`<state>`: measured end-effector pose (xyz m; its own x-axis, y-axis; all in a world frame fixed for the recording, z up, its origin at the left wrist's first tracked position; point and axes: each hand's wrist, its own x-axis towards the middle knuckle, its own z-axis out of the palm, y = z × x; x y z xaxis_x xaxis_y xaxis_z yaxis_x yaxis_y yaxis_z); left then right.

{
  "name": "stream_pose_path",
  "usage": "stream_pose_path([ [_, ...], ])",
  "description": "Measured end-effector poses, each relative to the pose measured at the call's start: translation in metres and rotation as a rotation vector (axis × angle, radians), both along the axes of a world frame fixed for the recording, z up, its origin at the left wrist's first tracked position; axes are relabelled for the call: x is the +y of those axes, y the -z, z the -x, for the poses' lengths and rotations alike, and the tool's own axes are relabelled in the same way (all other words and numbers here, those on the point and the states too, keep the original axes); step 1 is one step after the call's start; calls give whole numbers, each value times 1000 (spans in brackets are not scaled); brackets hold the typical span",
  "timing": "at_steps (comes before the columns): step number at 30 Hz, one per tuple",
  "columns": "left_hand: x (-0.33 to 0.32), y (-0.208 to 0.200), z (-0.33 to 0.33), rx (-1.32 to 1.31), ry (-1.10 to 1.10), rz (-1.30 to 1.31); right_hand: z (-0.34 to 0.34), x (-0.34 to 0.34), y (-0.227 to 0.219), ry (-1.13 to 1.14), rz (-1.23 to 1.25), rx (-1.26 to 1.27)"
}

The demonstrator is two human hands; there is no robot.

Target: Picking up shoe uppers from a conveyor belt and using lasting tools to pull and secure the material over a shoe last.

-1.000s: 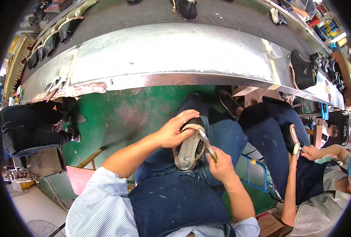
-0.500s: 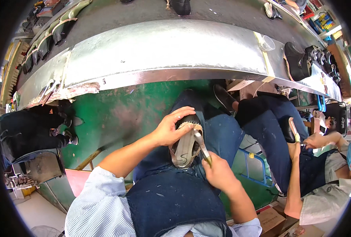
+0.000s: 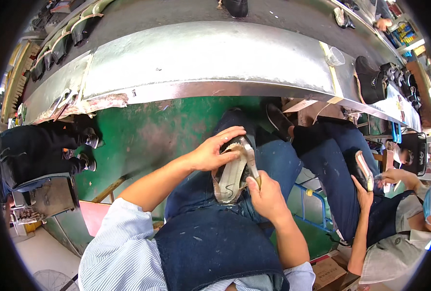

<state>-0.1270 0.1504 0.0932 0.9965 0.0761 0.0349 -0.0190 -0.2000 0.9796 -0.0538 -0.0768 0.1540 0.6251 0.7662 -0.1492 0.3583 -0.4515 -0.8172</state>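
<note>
A dark shoe [image 3: 228, 182] rests sole up on my lap, its pale insole showing with a ragged upper edge folded around it. My left hand [image 3: 214, 154] grips it near the toe, thumb on the sole side and fingers over the far end. In my right hand [image 3: 269, 199] is a metal tool that looks like lasting pincers [image 3: 250, 162], fingers closed around the handle. Its metal head lies against the right edge of the shoe near the toe. The exact contact of the jaws is hard to make out.
A metal-edged workbench [image 3: 201, 58] runs across ahead, with black boots [image 3: 369, 80] and a clear cup [image 3: 335, 56] at the right. Close on my right, a co-worker's hand [image 3: 363, 194] holds another shoe [image 3: 364, 167]. A blue metal frame [image 3: 303, 206] stands between us.
The pincers have moved up and tilted along the toe's right edge, and my right hand has shifted slightly. My left hand still grips the toe. The co-worker's shoe has turned.
</note>
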Motion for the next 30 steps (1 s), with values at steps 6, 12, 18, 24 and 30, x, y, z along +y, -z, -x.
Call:
stream_pose_path([
  [6, -58, 13, 59, 204, -334, 90, 23, -20, 40, 304, -27, 67],
  [12, -70, 0, 32, 270, -367, 86, 23, -16, 71, 427, -71, 348],
  [18, -87, 33, 0, 474, -119, 381, 10, -49, 89, 514, -7, 482],
  [24, -65, 21, -3, 711, 331, 898, 3, -68, 89, 381, -102, 380],
  [30, -88, 43, 10, 521, 349, 931, -1, -113, 54, 472, -34, 752],
])
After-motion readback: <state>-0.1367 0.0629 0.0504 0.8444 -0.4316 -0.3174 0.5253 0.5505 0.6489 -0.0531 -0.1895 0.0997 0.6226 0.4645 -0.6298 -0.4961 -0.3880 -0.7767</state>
